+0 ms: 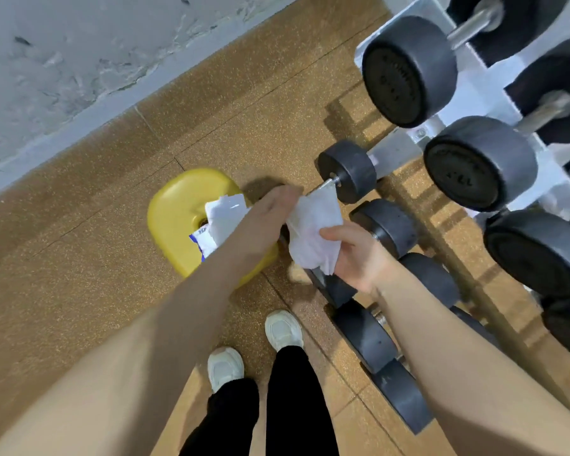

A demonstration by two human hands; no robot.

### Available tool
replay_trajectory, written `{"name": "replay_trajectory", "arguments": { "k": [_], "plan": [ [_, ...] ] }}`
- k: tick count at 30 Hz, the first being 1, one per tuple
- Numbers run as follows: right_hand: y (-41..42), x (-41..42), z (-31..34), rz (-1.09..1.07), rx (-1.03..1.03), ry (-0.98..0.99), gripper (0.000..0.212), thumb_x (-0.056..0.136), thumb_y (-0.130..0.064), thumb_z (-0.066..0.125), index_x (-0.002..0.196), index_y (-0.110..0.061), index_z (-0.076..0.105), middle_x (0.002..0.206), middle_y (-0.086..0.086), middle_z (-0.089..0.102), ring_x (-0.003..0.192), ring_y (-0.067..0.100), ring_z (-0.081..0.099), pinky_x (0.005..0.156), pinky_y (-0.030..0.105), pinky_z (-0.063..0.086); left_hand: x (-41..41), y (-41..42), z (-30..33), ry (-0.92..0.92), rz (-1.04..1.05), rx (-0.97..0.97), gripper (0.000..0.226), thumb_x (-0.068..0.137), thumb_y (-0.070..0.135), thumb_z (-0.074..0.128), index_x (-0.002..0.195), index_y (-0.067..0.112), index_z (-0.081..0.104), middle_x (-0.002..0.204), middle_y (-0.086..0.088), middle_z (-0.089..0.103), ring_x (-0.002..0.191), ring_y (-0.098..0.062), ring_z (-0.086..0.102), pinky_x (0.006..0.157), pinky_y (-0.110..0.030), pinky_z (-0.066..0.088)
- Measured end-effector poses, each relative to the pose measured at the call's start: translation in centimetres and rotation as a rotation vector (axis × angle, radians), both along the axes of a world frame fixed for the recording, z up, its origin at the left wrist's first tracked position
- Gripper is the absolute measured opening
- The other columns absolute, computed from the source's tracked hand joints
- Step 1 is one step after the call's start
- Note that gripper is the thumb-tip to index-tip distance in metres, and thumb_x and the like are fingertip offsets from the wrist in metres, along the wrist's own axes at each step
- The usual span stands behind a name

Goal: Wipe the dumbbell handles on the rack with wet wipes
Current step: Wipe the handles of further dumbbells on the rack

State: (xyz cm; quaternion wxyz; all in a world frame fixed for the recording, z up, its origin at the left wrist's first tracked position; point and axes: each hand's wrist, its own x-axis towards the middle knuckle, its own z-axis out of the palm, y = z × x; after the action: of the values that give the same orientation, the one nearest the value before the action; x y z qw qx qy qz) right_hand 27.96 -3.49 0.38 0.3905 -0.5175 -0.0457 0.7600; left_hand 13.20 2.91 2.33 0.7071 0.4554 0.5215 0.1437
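Both forearms reach down to a limp wet wipe (313,230): right hand (356,255) pinches its lower edge, left hand (270,212) holds its far side, fingers hidden. Beyond the grip, a small dumbbell's thin steel handle (328,183) looks slick; wrap the wipe mid-bar.

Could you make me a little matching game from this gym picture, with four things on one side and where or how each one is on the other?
Things:
1. wet wipe
2. wipes packet
3. stool
4. shoes

Descriptions:
A. yellow, standing on the floor
B. white, at the bottom of the view
C. lying on the yellow seat
D. held between the left hand and right hand

Pairs: 1-D, 2-C, 3-A, 4-B
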Motion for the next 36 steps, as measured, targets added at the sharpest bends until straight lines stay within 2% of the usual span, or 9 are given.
{"name": "replay_trajectory", "arguments": {
  "k": [6,9,16,21,23,25,29,33,36],
  "plan": [
    [-7.1,4.5,10.9,-0.186,0.086,-0.002,0.064,0.074,-0.008,0.056,0.135,0.006,0.041,0.134,0.031,0.046,0.112,0.038,0.052,0.087,0.043,0.050,3.8,-3.1,9.5,0.058,-0.517,0.197,0.012,0.087,0.022,0.065,0.082,0.012,0.058,0.074,0.000,0.055,0.059,0.001,0.050,0.056,-0.012,0.038],
    [-12.8,7.2,15.6,-0.218,0.140,0.025,0.056,0.081,-0.005,0.051,0.136,0.001,0.041,0.132,0.024,0.050,0.113,0.034,0.054,0.089,0.040,0.049,6.8,-5.9,13.9,0.027,-0.685,0.215,0.014,0.082,0.028,0.070,0.075,0.020,0.061,0.073,0.002,0.057,0.064,-0.003,0.053,0.065,-0.024,0.040],
    [-30.2,12.5,22.8,-0.303,0.147,-0.014,0.048,0.075,-0.002,0.051,0.122,-0.012,0.055,0.118,0.011,0.062,0.104,0.028,0.059,0.091,0.043,0.047,15.6,-18.8,20.6,0.035,-1.108,0.392,0.008,0.086,0.019,0.065,0.081,0.015,0.061,0.073,0.006,0.057,0.066,-0.001,0.055,0.061,-0.017,0.043],
    [-41.4,15.1,23.6,-0.573,0.163,-0.027,0.077,0.064,-0.021,0.082,0.128,0.005,0.047,0.114,0.019,0.054,0.097,0.028,0.054,0.083,0.035,0.046,21.2,-29.2,20.7,0.102,-1.108,0.593,0.012,0.087,0.006,0.052,0.082,0.012,0.060,0.077,0.000,0.055,0.068,-0.008,0.051,0.056,-0.014,0.039],
    [-45.9,16.6,23.9,-0.740,0.153,-0.045,0.048,0.074,-0.026,0.076,0.106,0.004,0.058,0.094,0.013,0.063,0.080,0.020,0.059,0.068,0.026,0.051,23.5,-33.8,20.6,0.142,-1.061,0.574,0.020,0.086,0.003,0.049,0.075,0.016,0.057,0.076,0.001,0.054,0.070,-0.010,0.049,0.058,-0.019,0.039],
    [-50.9,18.8,24.2,-0.853,0.064,-0.224,0.009,0.087,-0.012,0.059,0.088,-0.004,0.061,0.080,0.007,0.067,0.074,0.016,0.061,0.064,0.022,0.052,26.0,-38.5,20.7,0.149,-1.053,0.521,0.028,0.082,-0.002,0.048,0.067,0.021,0.051,0.073,0.001,0.051,0.070,-0.014,0.047,0.058,-0.024,0.039],
    [-62.9,24.9,25.0,-0.774,-0.133,-0.581,0.026,0.083,-0.001,0.064,0.108,-0.011,0.065,0.095,0.011,0.065,0.088,0.020,0.060,0.090,0.032,0.049,31.8,-48.7,20.9,0.089,-1.116,0.398,0.034,0.076,-0.011,0.046,0.064,0.020,0.048,0.064,0.003,0.045,0.061,-0.012,0.040,0.051,-0.019,0.033],
    [-74.5,30.2,27.3,-0.430,-0.342,-0.917,0.012,0.080,-0.013,0.072,0.092,-0.013,0.070,0.071,-0.007,0.059,0.070,0.009,0.053,0.064,0.016,0.042,37.7,-58.1,21.1,0.071,-1.264,0.439,0.035,0.074,-0.014,0.048,0.064,0.019,0.044,0.066,0.005,0.043,0.066,-0.013,0.037,0.055,-0.020,0.031],
    [-80.9,32.8,28.7,-0.535,-0.371,-0.898,0.010,0.082,-0.017,0.070,0.075,-0.012,0.066,0.064,-0.006,0.055,0.061,0.007,0.048,0.057,0.017,0.035,41.4,-62.6,21.1,0.085,-1.302,0.458,0.026,0.070,-0.012,0.051,0.065,0.013,0.046,0.068,-0.001,0.046,0.069,-0.018,0.039,0.062,-0.028,0.031]
  ]
}}
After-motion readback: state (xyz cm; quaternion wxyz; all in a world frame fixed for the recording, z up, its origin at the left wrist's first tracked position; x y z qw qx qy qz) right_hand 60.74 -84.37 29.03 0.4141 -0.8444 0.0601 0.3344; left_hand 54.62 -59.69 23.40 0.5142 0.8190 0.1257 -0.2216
